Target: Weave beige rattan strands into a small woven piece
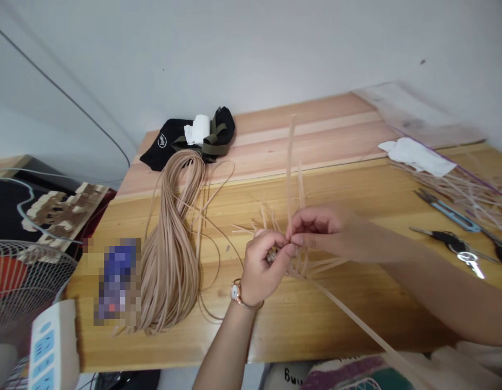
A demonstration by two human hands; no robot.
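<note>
Over the middle of the table my two hands meet at a small piece of weaving made of flat tan strips, mostly hidden by my fingers. My left hand [267,257], with a watch [235,291] on the wrist, is closed around the weaving. The thumb and fingers of my right hand [315,230] pinch a strip at its edge. One flat strip [290,173] stands upright above my fingertips. A longer strip [356,319] runs from the weaving down to the right, toward my lap. Shorter strip ends stick out on several sides.
A big bundle of tan strands [173,249] lies left, below a black bag [173,141] with a tissue roll [201,129]. To the right are a blue-handled tool [449,210], keys [457,246], scissors [500,249], tissue [421,156] and loose strips [478,189]. A power strip [56,346] stands front left.
</note>
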